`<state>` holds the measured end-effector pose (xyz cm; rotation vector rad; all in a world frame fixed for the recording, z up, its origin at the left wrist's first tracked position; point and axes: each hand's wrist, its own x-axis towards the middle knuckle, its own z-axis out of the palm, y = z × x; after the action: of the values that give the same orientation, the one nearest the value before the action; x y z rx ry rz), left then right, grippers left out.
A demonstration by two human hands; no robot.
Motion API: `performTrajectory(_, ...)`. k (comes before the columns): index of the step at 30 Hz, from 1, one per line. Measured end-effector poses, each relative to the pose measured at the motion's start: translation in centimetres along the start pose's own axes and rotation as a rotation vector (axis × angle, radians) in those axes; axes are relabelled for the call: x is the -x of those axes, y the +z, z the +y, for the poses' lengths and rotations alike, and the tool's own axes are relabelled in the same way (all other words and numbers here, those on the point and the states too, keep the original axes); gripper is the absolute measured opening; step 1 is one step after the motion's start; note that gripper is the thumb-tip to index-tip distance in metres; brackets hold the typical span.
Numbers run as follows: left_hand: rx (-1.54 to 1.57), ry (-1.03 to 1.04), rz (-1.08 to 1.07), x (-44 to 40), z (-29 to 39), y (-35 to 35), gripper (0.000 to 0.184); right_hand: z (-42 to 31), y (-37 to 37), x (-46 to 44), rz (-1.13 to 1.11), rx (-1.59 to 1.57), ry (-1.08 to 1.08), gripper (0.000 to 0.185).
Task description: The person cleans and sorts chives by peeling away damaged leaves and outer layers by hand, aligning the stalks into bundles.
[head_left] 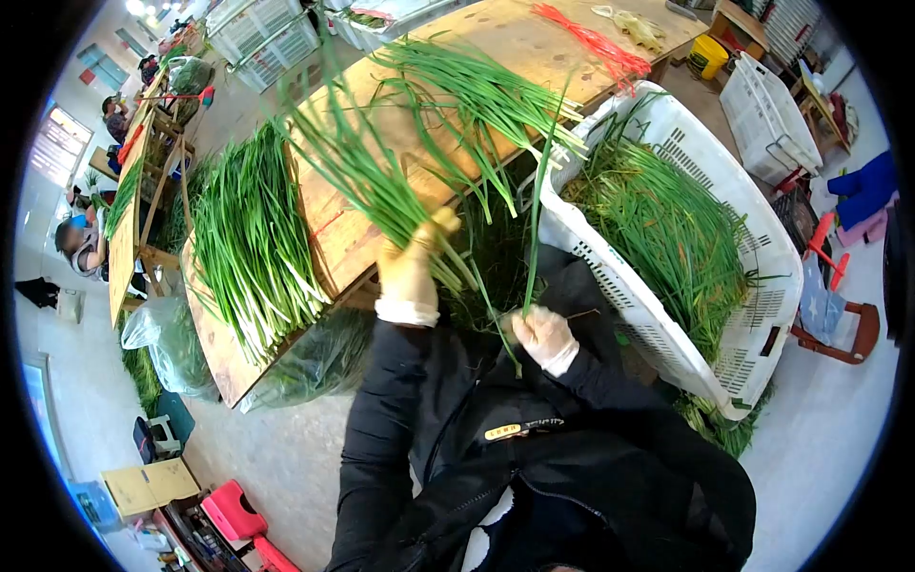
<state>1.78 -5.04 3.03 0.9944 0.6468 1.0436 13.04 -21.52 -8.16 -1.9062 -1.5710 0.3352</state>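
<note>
My left hand [410, 267], in a pale glove, is closed round a loose bunch of garlic chives [367, 181]. Their leaves point up and away over the wooden table, blurred at the tips. My right hand [543, 338], also gloved, pinches a long green chive leaf [537, 229] in front of my dark jacket. Beyond my hands, more chives [477, 91] lie across the table with pale stem ends toward the crate. To the left, a thick row of chives [253, 238] is laid out at the table edge, white ends toward me.
A white plastic crate [667, 329] full of tangled green leaves stands close on my right. The wooden table [343, 229] carries red ties [596, 48] at its far end. Clear plastic bags [315, 367] of greens sit below it. Other people work at a table far left.
</note>
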Motion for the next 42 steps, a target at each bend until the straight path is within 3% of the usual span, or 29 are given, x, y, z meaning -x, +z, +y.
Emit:
performTrajectory(2,0.090,-0.073,-0.019,-1.3,1.4,-0.9,0.029,1.7,0.6,1.6,-0.601,-0.117,0.155,0.047)
performTrajectory(4,0.152,-0.230,-0.002,-2.3,1.2,-1.8,0.027,3.4,-0.1,0.8,-0.879,-0.125,0.169,0.064)
performTrajectory(5,0.200,-0.311,-0.035,-2.7,0.6,-2.5,0.028,2.4,-1.7,-0.8,-0.689,-0.319,0.442,0.072)
performTrajectory(6,0.248,-0.393,-0.067,-3.1,-0.2,-3.2,0.029,3.4,-2.3,-2.1,-0.425,-0.550,0.450,0.066)
performTrajectory(7,0.287,-0.438,-0.045,-3.1,-0.9,-3.4,0.030,3.1,-2.9,-4.3,-0.213,-0.913,0.627,0.059)
performTrajectory(8,0.325,-0.482,-0.025,-2.9,-1.6,-3.3,0.030,3.0,-4.4,-6.1,-0.158,-0.865,0.502,0.051)
performTrajectory(10,0.333,-0.534,-0.023,-2.8,-2.4,-3.6,0.029,3.0,-5.2,-9.9,-0.160,-0.889,0.423,0.054)
performTrajectory(12,0.535,-0.439,-0.191,-2.8,-3.1,-4.9,0.032,2.1,-5.5,-13.3,-0.150,-0.926,0.474,0.047)
performTrajectory(14,0.558,-0.382,-0.267,-2.6,-2.3,-4.5,0.036,2.7,-5.3,-16.2,-0.420,-1.180,0.461,0.036)
performTrajectory(15,0.425,-0.374,-0.173,-2.3,-2.0,-4.1,0.038,2.5,-4.5,-15.9,-0.262,-1.099,0.431,0.026)
performTrajectory(16,0.291,-0.363,-0.071,-1.9,-1.3,-3.2,0.039,-0.3,-5.3,-15.3,-0.143,-0.835,0.242,0.020)
performTrajectory(18,0.262,-0.392,-0.076,-2.0,-1.8,-2.7,0.045,-2.0,-4.1,-14.1,-0.076,-0.850,0.205,0.016)
performTrajectory(20,0.213,-0.400,0.000,-2.1,-2.5,-2.4,0.044,-3.2,-3.9,-12.9,-0.139,-0.886,0.145,0.018)
performTrajectory(22,0.284,-0.413,-0.031,-1.8,-2.8,-2.2,0.029,-3.5,-3.5,-12.2,-0.176,-0.833,0.059,0.019)
performTrajectory(23,0.222,-0.411,-0.016,-1.7,-2.7,-1.9,0.030,-3.2,-2.9,-12.1,-0.116,-0.737,-0.087,0.017)
performTrajectory(24,0.161,-0.408,-0.002,-1.7,-2.6,-1.7,0.031,-3.2,-2.7,-11.9,-0.118,-0.738,-0.086,0.017)
performTrajectory(26,0.125,-0.396,0.043,-1.7,-3.2,-2.0,0.030,-3.4,-2.6,-11.6,0.260,-0.088,-0.369,0.018)
performTrajectory(28,0.090,-0.383,0.088,-1.7,-3.6,-2.4,0.030,-2.9,-2.2,-11.3,0.322,-0.007,-0.385,0.017)
performTrajectory(30,0.177,-0.306,0.146,-1.7,-3.5,-3.2,0.025,-2.3,-2.2,-10.8,0.412,-0.267,-0.274,0.016)
performTrajectory(31,0.174,-0.352,0.184,-1.6,-3.3,-3.5,0.022,-2.3,-2.2,-10.1,0.251,-0.581,-0.024,0.015)
performTrajectory(32,0.173,-0.351,0.188,-1.7,-3.4,-3.6,0.022,-2.1,-2.1,-10.2,0.248,-0.583,-0.025,0.015)
performTrajectory(34,0.172,-0.339,0.164,-1.5,-3.6,-3.8,0.021,-1.8,-1.9,-10.5,0.009,-0.714,-0.062,0.020)
performTrajectory(35,0.171,-0.314,0.177,-1.4,-3.7,-3.4,0.021,-2.2,-1.9,-10.8,-0.106,-0.576,-0.017,0.026)
performTrajectory(36,0.165,-0.335,0.191,-1.1,-3.6,-3.1,0.021,-2.9,-1.4,-11.1,-0.027,-0.371,-0.097,0.030)
performTrajectory(38,0.210,-0.343,0.086,-1.0,-3.9,-3.2,0.025,-4.2,-1.1,-11.7,0.006,-0.381,-0.146,0.031)
performTrajectory(40,0.225,-0.329,0.135,-1.0,-4.1,-3.4,0.026,-4.3,-0.8,-11.9,-0.015,-0.390,-0.103,0.028)
performTrajectory(42,0.142,-0.263,0.115,-1.4,-4.4,-4.4,0.027,-3.7,-0.5,-11.7,0.204,-0.396,-0.160,0.027)
